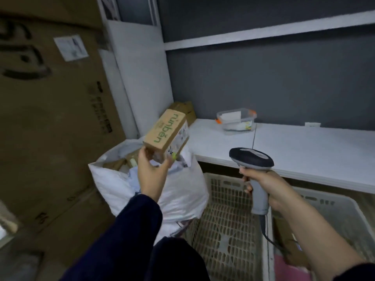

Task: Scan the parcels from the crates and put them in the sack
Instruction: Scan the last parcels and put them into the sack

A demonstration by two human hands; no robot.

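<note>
— Cardboard parcel (165, 133) w/ green print: where's it at?
— In the air, tilted, right over the mouth of the sack (182, 191), which sits at 6 o'clock of it. L hand (151, 171) pinches its lower end, thumb one side, fingers the other; rest of the box sticks up free.
— Scanner?
— R hand (261, 183) is wrapped round the grip of the scanner (251, 158), at 4 o'clock of the parcel, well apart. Can't tell if the label's been read.
— How to do the drop right?
— Prob. lower it toward the opening before letting go. Sack looks pretty full, w/ stuff near the rim, so a toss from height could bounce out toward the crate (227, 220) at 5 o'clock. Aim mid-mouth, lay it flat-ish.
— Anything else nearby?
— White bench (304, 151) at 3 o'clock w/ a clear tub (236, 120) on it; big cartons (50, 118) at 9.
</note>
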